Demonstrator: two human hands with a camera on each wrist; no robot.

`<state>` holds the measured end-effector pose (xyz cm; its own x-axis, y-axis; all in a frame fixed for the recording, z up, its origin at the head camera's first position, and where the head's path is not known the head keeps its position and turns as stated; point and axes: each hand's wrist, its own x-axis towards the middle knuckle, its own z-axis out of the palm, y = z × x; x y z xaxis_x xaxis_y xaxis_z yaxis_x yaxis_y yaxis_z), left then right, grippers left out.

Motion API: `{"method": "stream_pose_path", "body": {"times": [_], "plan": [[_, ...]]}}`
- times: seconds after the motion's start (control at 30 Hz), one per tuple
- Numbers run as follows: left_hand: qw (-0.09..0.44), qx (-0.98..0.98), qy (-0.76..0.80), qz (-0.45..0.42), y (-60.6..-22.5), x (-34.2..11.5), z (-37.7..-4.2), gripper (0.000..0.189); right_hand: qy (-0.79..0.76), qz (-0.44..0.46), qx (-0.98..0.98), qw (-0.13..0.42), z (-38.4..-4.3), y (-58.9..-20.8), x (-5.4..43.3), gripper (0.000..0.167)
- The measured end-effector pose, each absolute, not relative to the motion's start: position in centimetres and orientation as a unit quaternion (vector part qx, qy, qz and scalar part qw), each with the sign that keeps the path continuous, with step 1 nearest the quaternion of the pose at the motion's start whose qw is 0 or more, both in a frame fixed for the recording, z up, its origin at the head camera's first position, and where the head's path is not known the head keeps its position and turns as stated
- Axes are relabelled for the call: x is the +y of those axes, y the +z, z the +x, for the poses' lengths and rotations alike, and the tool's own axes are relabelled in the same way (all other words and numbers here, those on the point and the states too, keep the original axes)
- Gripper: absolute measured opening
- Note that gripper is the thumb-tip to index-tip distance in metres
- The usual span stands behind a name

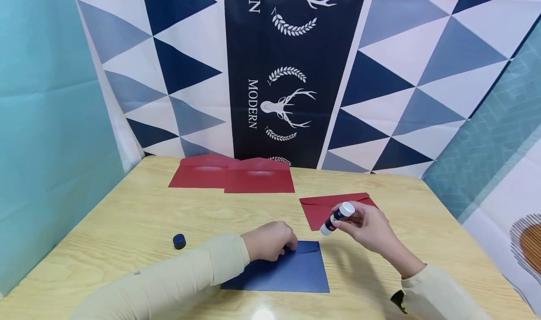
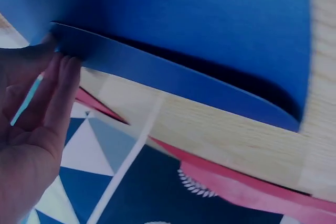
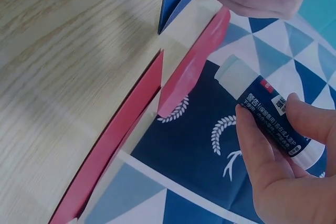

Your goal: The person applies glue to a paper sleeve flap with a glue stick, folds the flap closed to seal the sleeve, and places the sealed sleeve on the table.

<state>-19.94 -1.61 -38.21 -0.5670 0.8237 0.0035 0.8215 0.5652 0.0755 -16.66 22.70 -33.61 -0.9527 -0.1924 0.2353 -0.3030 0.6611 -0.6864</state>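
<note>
A blue envelope (image 1: pixel 287 275) lies on the table in front of me, its narrow flap (image 2: pixel 173 80) along the far edge standing slightly raised. My left hand (image 1: pixel 270 241) pinches that flap between thumb and fingers, as the left wrist view shows. Off to the right, my right hand (image 1: pixel 372 228) grips a glue stick (image 1: pixel 338 217) with a dark printed label (image 3: pixel 270 116). The stick is uncapped and tilted, its pale glue end (image 3: pixel 236 76) pointing down toward the envelope's right side, above the table. A dark blue cap (image 1: pixel 179 241) stands on the table left of my left forearm.
Two red envelopes (image 1: pixel 259 181) with raised flaps lie side by side at the table's back edge. Another red envelope (image 1: pixel 314 213) lies behind my right hand, partly covered by it. A patterned curtain (image 1: pixel 287 146) hangs right behind the wooden table (image 1: pixel 127 226).
</note>
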Motion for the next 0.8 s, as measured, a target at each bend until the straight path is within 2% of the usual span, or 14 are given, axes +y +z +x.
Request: {"method": "stream_pose_path", "body": {"times": [0.13,0.4,0.67,0.8], "plan": [[0.017,0.889,0.031,0.456,-38.4,-1.8,-19.6,0.022,0.385,0.127,-0.911,0.075,-16.4,-33.8,22.8,0.030],[0.062,0.892,0.089,0.440,-37.7,-2.0,-20.5,0.020,0.390,0.124,-0.909,0.084,-16.2,-33.4,23.1,0.031],[0.060,0.883,0.077,0.460,-38.1,-1.1,-20.1,0.021,0.389,0.127,-0.909,0.074,-15.9,-33.5,23.3,0.031],[0.037,0.883,0.073,0.462,-38.7,-0.5,-19.7,0.024,0.383,0.124,-0.912,0.077,-15.9,-33.3,23.5,0.031]]}}
